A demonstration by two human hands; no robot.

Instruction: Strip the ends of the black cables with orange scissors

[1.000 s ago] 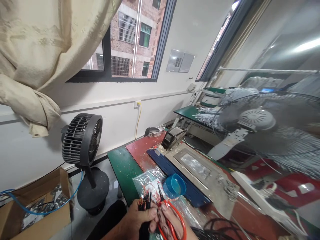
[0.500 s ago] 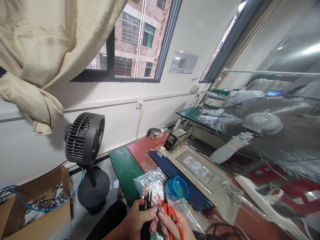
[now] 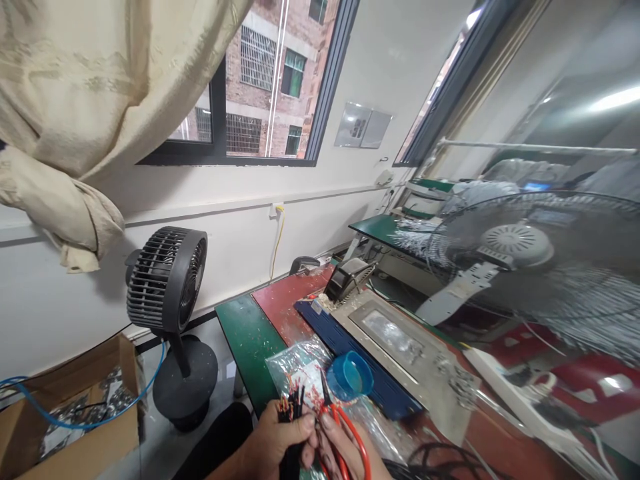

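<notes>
A bundle of black cables (image 3: 291, 408) is gripped in my left hand (image 3: 280, 437), its ends pointing up with small orange and red wire tips showing. My right hand (image 3: 340, 443) is closed around red-handled scissors (image 3: 361, 443), whose dark blades point up and away from me. The fingertips of both hands meet beside the bundle; what they pinch there is too small to make out. Just beyond the hands lies a clear plastic bag (image 3: 295, 360) strewn with small red bits. A blue round dish (image 3: 367, 383) stands right behind the scissors.
A dark blue panel (image 3: 385, 393) and a beige machine (image 3: 363, 320) lie across the red-and-green table. More black cables (image 3: 445, 460) are at the right, near a white power strip (image 3: 505, 387). Fans stand left (image 3: 167, 280) and right (image 3: 517, 243). A cardboard box (image 3: 115, 433) sits on the floor.
The view has shifted slightly. The scissors' blades have tilted a little to the left, and the handles look wider apart. Both hands stay together at the cable bundle.
</notes>
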